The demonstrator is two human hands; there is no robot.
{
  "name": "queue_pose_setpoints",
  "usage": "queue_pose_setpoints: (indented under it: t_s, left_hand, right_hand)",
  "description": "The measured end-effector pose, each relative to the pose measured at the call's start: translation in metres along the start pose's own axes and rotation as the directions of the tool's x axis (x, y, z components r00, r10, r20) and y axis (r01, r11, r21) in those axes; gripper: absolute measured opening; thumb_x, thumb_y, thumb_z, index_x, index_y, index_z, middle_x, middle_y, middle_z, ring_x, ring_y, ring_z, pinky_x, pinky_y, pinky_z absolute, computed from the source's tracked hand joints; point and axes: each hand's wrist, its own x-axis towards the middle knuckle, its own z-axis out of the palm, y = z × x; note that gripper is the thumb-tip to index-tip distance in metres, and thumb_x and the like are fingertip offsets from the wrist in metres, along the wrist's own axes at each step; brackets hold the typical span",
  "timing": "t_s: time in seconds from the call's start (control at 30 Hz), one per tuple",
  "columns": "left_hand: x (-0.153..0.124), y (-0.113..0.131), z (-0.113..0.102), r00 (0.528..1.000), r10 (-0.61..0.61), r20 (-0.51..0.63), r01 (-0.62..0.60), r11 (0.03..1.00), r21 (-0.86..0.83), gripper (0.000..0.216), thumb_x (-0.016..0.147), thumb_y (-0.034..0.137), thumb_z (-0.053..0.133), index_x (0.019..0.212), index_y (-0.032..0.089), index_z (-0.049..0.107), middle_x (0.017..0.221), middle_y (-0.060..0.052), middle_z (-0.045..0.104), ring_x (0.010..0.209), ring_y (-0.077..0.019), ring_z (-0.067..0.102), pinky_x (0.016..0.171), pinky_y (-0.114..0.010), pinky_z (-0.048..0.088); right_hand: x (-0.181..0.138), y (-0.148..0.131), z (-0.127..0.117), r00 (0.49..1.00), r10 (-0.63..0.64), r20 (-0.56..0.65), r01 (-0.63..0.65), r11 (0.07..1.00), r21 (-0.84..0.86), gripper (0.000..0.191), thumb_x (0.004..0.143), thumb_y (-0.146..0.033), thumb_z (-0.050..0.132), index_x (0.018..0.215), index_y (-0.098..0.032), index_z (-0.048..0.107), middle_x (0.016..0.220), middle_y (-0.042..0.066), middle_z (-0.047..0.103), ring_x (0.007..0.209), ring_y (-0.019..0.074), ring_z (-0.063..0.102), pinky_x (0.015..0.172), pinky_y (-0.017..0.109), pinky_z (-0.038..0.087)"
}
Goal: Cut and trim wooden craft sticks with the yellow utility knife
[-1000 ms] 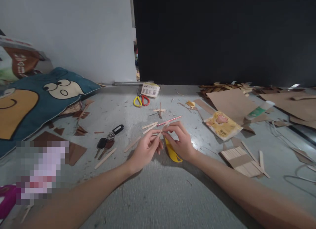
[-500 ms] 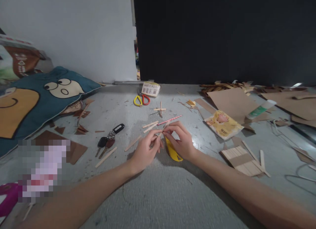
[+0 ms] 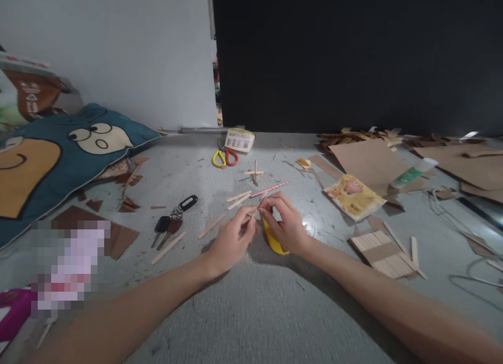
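Low over the grey floor, my left hand (image 3: 232,239) and my right hand (image 3: 286,224) meet fingertip to fingertip. Both pinch one thin wooden craft stick (image 3: 257,206) between them; most of it is hidden by the fingers. A yellow cutter (image 3: 272,240) lies on the floor just under my right hand. Loose wooden sticks (image 3: 238,199) and a pink pencil (image 3: 270,190) lie just beyond my fingers.
Keys (image 3: 173,221) and more sticks lie to the left, scissors (image 3: 224,157) and a small crossed-stick piece (image 3: 254,173) farther back. A stick panel (image 3: 380,251), a yellow packet (image 3: 353,195), a glue tube (image 3: 412,173) and brown cardboard (image 3: 369,162) lie at right. A blue cushion (image 3: 58,157) fills the left.
Both hands stay pinched on the stick almost in place; the fingers have shifted slightly and the view has drifted a little.
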Motion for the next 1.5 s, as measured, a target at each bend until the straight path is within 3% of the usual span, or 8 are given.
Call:
queue_pose_setpoints:
  t_s: [0.27,0.43,0.63,1.1,1.37,1.43,1.5]
  left_hand:
    - [-0.002,-0.002,0.002,0.999,-0.037,0.031,0.038,0.998,-0.051,0.036,0.109,0.049,0.044,0.129,0.019,0.052,0.072,0.002,0.065,0.06,-0.0147,0.06,0.062,-0.027,0.047]
    - [-0.001,0.004,0.002,0.993,-0.105,0.059,0.118,0.946,-0.303,0.045,0.104,0.061,0.053,0.124,0.021,0.048,0.064,0.005,0.063,0.054,-0.0155,0.064,0.056,-0.027,0.048]
    - [-0.003,0.011,0.003,0.977,-0.129,0.17,0.196,0.856,-0.478,0.049,0.102,0.064,0.055,0.125,0.023,0.04,0.075,0.001,0.074,0.046,-0.0134,0.065,0.048,-0.024,0.047]
    - [-0.004,0.012,0.003,0.976,-0.128,0.174,0.197,0.855,-0.479,0.047,0.103,0.063,0.055,0.122,0.024,0.037,0.071,0.003,0.072,0.045,-0.0131,0.065,0.047,-0.023,0.046]
    - [-0.003,0.006,0.001,0.953,-0.209,0.218,0.264,0.928,-0.264,0.035,0.106,0.06,0.044,0.112,0.027,0.034,0.062,0.009,0.062,0.043,-0.0136,0.057,0.045,-0.022,0.04]
    - [-0.004,0.007,-0.001,0.957,-0.233,0.171,0.246,0.968,-0.058,0.026,0.108,0.052,0.041,0.108,0.027,0.036,0.061,0.008,0.059,0.047,-0.0152,0.056,0.049,-0.025,0.04]
    - [-0.008,0.01,-0.002,0.973,-0.218,0.073,0.192,0.946,0.262,0.016,0.106,0.041,0.045,0.103,0.025,0.043,0.066,0.004,0.06,0.06,-0.0195,0.063,0.059,-0.031,0.047]
  right_hand:
    - [-0.002,0.001,0.002,0.999,-0.011,0.034,0.01,1.0,0.014,0.008,0.108,-0.026,0.053,0.102,-0.026,0.058,0.094,0.004,0.063,0.081,0.0188,0.061,0.073,0.033,0.053]
    - [-0.005,0.001,0.001,0.998,-0.009,0.066,0.008,1.0,0.018,0.007,0.107,-0.027,0.054,0.102,-0.026,0.058,0.092,0.003,0.062,0.08,0.0193,0.061,0.073,0.033,0.053]
    - [-0.006,0.0,0.0,0.999,-0.017,0.041,0.015,0.999,0.035,0.007,0.107,-0.027,0.055,0.101,-0.027,0.059,0.09,0.002,0.062,0.079,0.0189,0.061,0.072,0.033,0.053]
    - [-0.006,-0.001,-0.001,0.999,-0.05,0.021,0.048,0.996,0.078,0.014,0.109,-0.031,0.053,0.104,-0.027,0.066,0.088,0.003,0.065,0.078,0.0188,0.064,0.07,0.033,0.054]
    - [0.004,-0.009,-0.005,0.981,0.025,0.192,-0.043,0.995,0.09,0.036,0.11,-0.035,0.049,0.076,-0.023,0.054,0.073,0.0,0.058,0.071,0.0165,0.056,0.07,0.031,0.044]
    - [0.008,-0.01,-0.006,0.956,0.097,0.278,-0.118,0.991,0.057,0.037,0.109,-0.03,0.05,0.073,-0.022,0.051,0.07,-0.001,0.057,0.068,0.0153,0.054,0.073,0.031,0.041]
    - [0.01,-0.012,-0.007,0.893,0.187,0.41,-0.184,0.982,-0.047,0.036,0.106,-0.024,0.051,0.07,-0.021,0.05,0.065,-0.004,0.054,0.063,0.0137,0.05,0.076,0.031,0.038]
